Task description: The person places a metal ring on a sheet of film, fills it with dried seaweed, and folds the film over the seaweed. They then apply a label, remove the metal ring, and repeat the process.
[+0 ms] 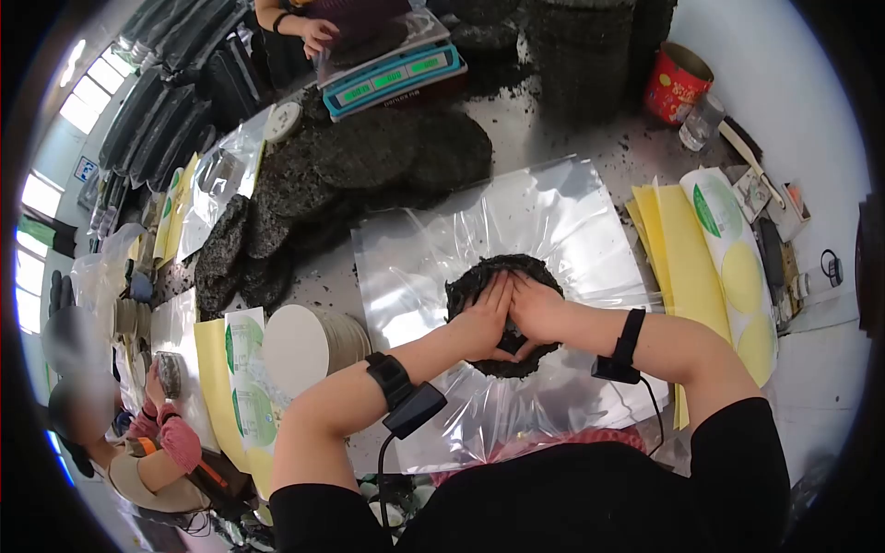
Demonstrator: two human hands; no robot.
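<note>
A round, dark, leafy cake [516, 366] lies on a stack of clear plastic sheets [406, 267] in front of me. Both of my hands press flat on top of it, side by side and touching. My left hand [484, 318] covers the cake's left part, its fingers stretched toward the far edge. On the right part rests my right hand [537, 311], fingers also extended. A dark patch of the cake shows between the palms; the surface under the hands is hidden.
Dark cakes [369, 152] are piled behind the sheets, near a digital scale [392, 83] where another person's hand [318, 35] rests. White discs [300, 346] and label sheets [244, 369] stand left. Yellow paper [682, 267], a red tin [673, 88] and a jar [701, 124] are right. A co-worker [152, 470] sits far left.
</note>
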